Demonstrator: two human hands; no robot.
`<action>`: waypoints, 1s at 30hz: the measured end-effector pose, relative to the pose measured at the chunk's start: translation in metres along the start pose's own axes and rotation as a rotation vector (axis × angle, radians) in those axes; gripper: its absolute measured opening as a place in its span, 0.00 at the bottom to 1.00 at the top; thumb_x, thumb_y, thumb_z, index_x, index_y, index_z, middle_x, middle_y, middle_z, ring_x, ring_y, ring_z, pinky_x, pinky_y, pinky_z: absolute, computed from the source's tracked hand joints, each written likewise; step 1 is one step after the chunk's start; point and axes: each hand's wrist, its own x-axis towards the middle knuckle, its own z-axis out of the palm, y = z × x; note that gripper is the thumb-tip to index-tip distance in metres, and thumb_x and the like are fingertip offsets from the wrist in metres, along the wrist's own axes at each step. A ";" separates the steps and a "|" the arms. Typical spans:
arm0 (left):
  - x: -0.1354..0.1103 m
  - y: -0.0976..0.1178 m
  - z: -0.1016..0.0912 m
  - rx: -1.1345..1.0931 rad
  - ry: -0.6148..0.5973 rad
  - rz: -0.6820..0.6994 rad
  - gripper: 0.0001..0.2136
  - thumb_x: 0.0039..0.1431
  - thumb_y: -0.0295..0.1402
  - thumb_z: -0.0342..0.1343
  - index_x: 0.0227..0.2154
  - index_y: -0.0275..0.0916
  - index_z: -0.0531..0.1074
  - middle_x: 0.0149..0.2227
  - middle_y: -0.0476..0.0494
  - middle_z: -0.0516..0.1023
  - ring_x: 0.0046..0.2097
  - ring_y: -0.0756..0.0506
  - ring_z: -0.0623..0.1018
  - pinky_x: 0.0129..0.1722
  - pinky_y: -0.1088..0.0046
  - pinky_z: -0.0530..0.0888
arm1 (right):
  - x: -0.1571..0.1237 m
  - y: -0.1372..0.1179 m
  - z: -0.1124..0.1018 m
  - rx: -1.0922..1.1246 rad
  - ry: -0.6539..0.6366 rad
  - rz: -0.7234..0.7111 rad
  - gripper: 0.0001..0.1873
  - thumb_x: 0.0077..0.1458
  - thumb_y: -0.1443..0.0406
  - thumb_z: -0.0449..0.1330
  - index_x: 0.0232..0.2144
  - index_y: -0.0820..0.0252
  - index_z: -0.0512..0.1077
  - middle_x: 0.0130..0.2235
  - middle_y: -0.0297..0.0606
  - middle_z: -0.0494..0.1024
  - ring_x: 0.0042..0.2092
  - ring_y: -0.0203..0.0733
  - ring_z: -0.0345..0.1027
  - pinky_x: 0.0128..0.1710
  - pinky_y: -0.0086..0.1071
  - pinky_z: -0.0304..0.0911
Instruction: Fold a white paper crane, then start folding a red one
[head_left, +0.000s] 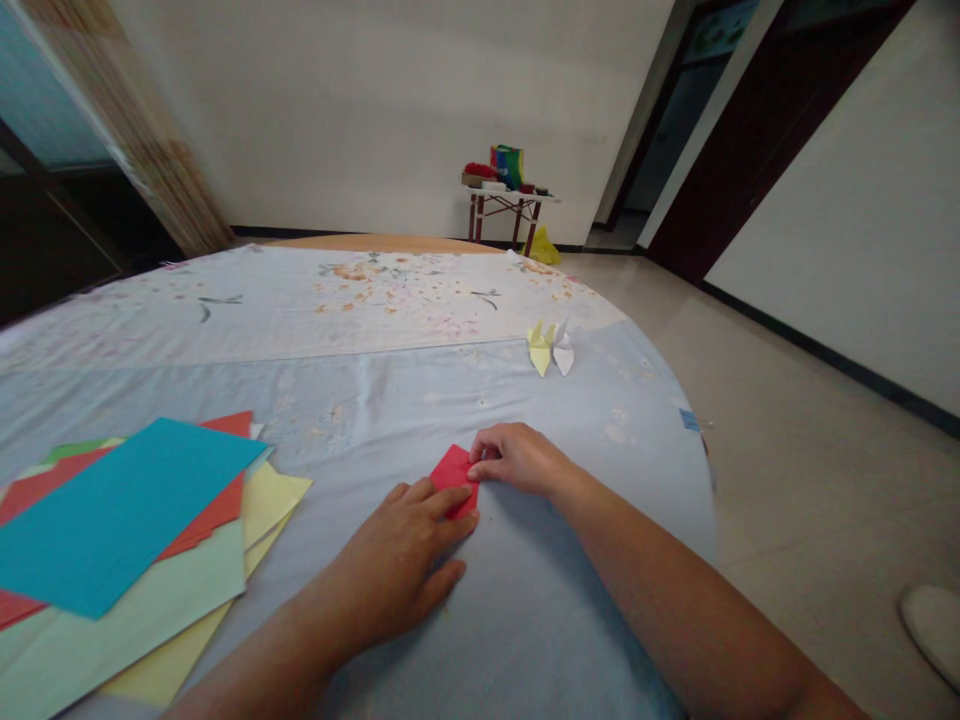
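A small folded piece of red paper (pixel 454 466) lies on the blue part of the tablecloth in front of me. My left hand (pixel 409 550) rests over its near side, fingers stretched out and pressing it down. At its right edge, my right hand (pixel 514 458) pinches the paper between thumb and fingertips. The fingers cover part of the folds. Farther back to the right stand two folded paper figures, one yellow (pixel 540 348) and one white (pixel 563 350), side by side.
A loose stack of coloured sheets, with a blue sheet (pixel 135 510) on top, spreads over the left of the round table (pixel 360 390). Against the far wall is a small stand (pixel 506 195) with things on it. A yellow bag (pixel 545 247) sits beside it on the floor.
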 end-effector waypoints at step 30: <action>-0.008 0.024 -0.003 -0.028 -0.065 -0.101 0.22 0.53 0.32 0.48 0.53 0.45 0.63 0.56 0.46 0.65 0.53 0.37 0.65 0.52 0.53 0.61 | 0.008 0.004 0.000 -0.136 0.036 0.142 0.22 0.37 0.45 0.62 0.25 0.57 0.72 0.27 0.30 0.73 0.29 0.33 0.63 0.24 0.26 0.46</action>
